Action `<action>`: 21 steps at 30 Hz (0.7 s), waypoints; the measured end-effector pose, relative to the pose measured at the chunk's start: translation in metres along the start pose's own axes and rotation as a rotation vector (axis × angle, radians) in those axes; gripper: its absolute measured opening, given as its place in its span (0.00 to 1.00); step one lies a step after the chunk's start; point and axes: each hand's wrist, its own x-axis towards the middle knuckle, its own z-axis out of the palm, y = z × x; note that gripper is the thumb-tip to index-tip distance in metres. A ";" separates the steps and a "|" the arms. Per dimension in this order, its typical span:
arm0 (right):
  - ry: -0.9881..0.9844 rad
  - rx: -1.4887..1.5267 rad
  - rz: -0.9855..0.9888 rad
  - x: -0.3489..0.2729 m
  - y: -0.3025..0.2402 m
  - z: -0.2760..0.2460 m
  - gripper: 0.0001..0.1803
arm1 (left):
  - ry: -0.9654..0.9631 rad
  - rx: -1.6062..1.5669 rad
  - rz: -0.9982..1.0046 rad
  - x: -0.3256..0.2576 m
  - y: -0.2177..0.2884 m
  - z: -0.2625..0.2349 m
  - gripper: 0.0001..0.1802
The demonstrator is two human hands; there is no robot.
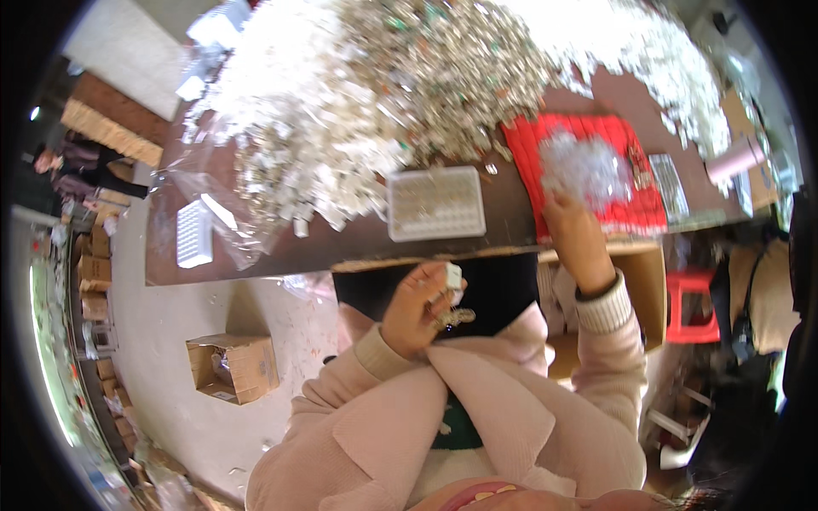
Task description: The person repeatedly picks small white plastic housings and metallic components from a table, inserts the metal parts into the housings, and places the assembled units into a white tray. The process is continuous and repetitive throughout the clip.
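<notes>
1. Held block (455, 278): white, plastic-looking, smooth.
2. Clear pieces (582, 166): shiny translucent plastic.
3. Red sheet (528, 140): creased; cloth or plastic, can't tell.
4. Heap of small parts (443, 77): glossy metal, brassy-silver.
5. Tray (480, 204): white plastic, smooth rim.
6. Film (220, 200): clear, glossy, wrinkled plastic.
7. Desk (504, 213): brown, smooth top; rough, wood-like front edge.
8. Carton (256, 370): matt brown cardboard.
</notes>
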 end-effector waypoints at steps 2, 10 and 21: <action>0.033 0.053 -0.021 0.003 -0.002 -0.004 0.11 | -0.052 0.117 0.078 0.001 0.002 0.000 0.11; 0.168 0.823 0.079 -0.033 -0.086 -0.013 0.06 | -0.076 0.068 0.165 -0.004 -0.002 -0.002 0.10; 0.344 0.730 -0.197 -0.032 -0.156 -0.014 0.10 | -0.021 -0.114 0.229 -0.019 0.007 -0.008 0.08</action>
